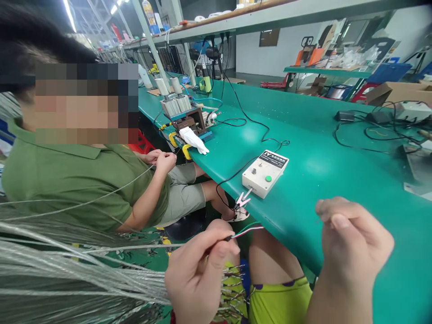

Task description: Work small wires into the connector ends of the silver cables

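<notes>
The cable [145,247] is slender, round and pale grey with a slight sheen. Its dark end piece [228,237] sits at the fingertips of the left hand [197,274], whose thumb and forefinger are clamped on it. From that end come thin, smooth wires [249,229], green, white and reddish, bending slightly. The cable's long axis runs nearly level from left to right, the wire ends pointing right, at the near edge of the worktop [303,180].

To the right of the left hand, the right hand [354,238] hovers over the worktop, fingers curled and thumb closed against them; whether something thin lies between them I cannot tell.

Left of and below the left hand spreads a thick bundle [84,274] of similar glossy, stringy cables, with many dark-tipped ends under that hand.

Beyond the left hand and to its right, on the smooth green worktop, lies a boxy, off-white control box [263,175] with a round green button, set at a slant. Pale, forked prongs [242,199] jut from its near end over the edge. Farther from the left hand stands a blocky metal machine [189,117] with a limp white cloth-like piece [194,140] draped on it. Left of this, a seated person in a green shirt [74,184] holds another cable in both hands.
</notes>
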`<state>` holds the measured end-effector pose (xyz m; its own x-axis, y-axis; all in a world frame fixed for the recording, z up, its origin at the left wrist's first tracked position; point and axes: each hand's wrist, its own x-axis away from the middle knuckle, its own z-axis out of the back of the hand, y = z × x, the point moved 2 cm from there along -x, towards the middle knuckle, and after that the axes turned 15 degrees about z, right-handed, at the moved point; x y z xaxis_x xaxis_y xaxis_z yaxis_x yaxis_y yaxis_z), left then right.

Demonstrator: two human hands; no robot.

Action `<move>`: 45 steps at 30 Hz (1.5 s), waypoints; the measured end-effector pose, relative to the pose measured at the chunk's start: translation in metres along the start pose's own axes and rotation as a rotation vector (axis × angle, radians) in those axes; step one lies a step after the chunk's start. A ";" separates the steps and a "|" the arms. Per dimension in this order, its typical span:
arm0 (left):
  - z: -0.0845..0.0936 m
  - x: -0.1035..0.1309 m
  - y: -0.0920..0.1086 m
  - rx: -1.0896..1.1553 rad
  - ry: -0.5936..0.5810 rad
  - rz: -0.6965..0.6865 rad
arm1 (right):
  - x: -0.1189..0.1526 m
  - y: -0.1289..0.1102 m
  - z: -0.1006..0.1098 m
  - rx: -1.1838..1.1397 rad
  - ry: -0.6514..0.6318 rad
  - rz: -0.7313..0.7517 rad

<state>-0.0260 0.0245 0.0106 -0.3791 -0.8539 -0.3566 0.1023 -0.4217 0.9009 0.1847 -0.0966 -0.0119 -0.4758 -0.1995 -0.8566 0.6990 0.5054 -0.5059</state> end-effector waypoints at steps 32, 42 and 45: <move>-0.018 -0.040 0.000 -0.339 -0.214 -0.377 | -0.003 -0.023 -0.058 0.123 -0.671 -0.211; -0.024 -0.036 -0.006 -0.353 -0.318 -0.257 | 0.006 0.014 -0.057 0.047 -0.413 0.001; -0.023 -0.038 -0.011 -0.356 -0.250 -0.154 | 0.011 0.013 -0.063 0.053 -0.411 0.018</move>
<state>0.0083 0.0541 0.0087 -0.6204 -0.6916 -0.3698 0.3201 -0.6538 0.6856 0.1551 -0.0397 -0.0212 -0.2178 -0.5156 -0.8287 0.7371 0.4697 -0.4859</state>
